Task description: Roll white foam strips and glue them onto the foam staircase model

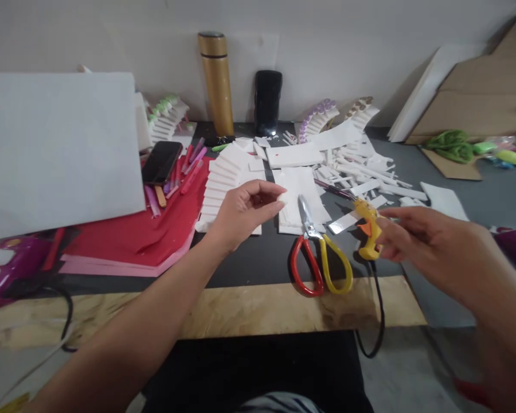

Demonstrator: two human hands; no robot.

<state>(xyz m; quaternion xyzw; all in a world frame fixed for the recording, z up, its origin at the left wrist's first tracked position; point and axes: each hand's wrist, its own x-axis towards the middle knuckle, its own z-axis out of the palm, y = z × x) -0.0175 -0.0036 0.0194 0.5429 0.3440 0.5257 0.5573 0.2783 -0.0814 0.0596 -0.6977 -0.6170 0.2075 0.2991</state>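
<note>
My left hand (243,212) hovers over the dark table, its fingers pinched on a small white foam piece (282,198). Beneath and beside it lie stacks of white foam strips (223,178). My right hand (417,235) is blurred by motion. It is right next to a yellow glue gun (368,226) with an orange trigger and a black cord. Whether it grips the gun I cannot tell. Scissors (316,252) with one red and one yellow handle lie between my hands.
A white board (60,149) leans at the left over red and pink sheets (133,235). A black phone (162,162), pens, a gold flask (217,83) and a purple glue gun (12,269) are there too. Cardboard (477,97) and green yarn (451,144) lie at the right.
</note>
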